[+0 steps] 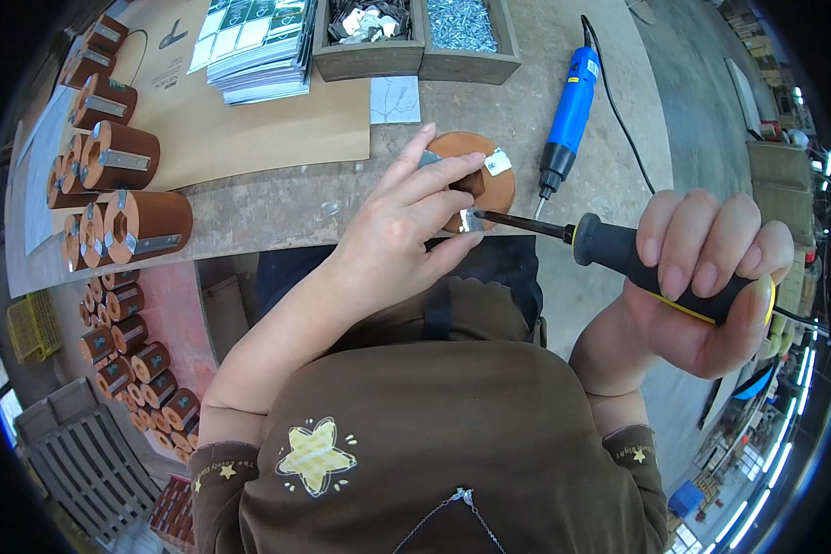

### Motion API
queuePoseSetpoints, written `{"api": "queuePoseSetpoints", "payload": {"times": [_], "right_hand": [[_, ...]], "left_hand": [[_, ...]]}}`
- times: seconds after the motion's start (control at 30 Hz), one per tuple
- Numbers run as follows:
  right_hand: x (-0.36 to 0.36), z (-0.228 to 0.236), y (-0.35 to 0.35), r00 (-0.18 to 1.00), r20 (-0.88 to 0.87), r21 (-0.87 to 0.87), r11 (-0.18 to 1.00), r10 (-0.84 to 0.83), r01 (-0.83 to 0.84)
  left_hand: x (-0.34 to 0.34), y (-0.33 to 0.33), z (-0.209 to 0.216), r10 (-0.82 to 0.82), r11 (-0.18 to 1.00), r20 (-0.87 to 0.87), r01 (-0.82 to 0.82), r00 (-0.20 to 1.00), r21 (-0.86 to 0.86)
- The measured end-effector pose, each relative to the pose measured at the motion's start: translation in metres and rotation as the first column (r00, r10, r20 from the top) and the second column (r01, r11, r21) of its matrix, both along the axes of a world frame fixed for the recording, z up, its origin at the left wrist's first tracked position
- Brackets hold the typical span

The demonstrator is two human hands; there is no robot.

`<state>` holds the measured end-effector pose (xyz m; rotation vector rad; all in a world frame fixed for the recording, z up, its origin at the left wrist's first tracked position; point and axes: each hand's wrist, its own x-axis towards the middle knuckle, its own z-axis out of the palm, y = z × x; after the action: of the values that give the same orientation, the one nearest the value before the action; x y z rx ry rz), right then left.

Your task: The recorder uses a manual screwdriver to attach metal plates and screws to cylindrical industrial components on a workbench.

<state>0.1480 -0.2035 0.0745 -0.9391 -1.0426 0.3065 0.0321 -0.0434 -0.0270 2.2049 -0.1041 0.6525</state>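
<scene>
My left hand (392, 217) lies across a brown ring-shaped cylinder (500, 192) at the front edge of the table, its fingers over the face and hole, with the thumb at the near side. Small silver metal tabs show on the ring. In my right hand (711, 268) is a soldering iron (609, 247) with a thick black, yellow-edged handle, pointing left. The iron's tip meets the silver tab at the ring's near side, by my left fingers. A dark cord trails from the handle's back end.
A blue electric screwdriver (571, 106) with a black cord lies right of the ring. At the back stand wooden boxes, one holding screws (460, 25), beside stacked printed sheets (257, 55). Several brown cylinders (148, 226) line the left, over cardboard (277, 125); more sit lower down (148, 360).
</scene>
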Motion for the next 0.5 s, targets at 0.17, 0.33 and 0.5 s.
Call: {"api": "queuePoseSetpoints", "payload": {"times": [0.17,0.33,0.5], "right_hand": [[-0.0042,0.0033,0.0092,0.999,0.034,-0.036,0.999,0.008,-0.006],[-0.0016,0.0044,0.0108,0.999,0.03,-0.066,0.998,0.027,-0.025],[0.0026,0.0057,0.0111,0.996,0.044,-0.071,0.994,0.083,-0.08]], "left_hand": [[-0.0016,-0.0006,-0.0036,0.013,0.999,-0.013,-0.014,1.0,-0.037],[-0.0009,0.0019,-0.0026,0.013,0.999,0.001,-0.013,1.0,-0.041],[-0.0014,0.0019,-0.0042,0.015,0.998,0.017,-0.014,1.0,-0.067]]}}
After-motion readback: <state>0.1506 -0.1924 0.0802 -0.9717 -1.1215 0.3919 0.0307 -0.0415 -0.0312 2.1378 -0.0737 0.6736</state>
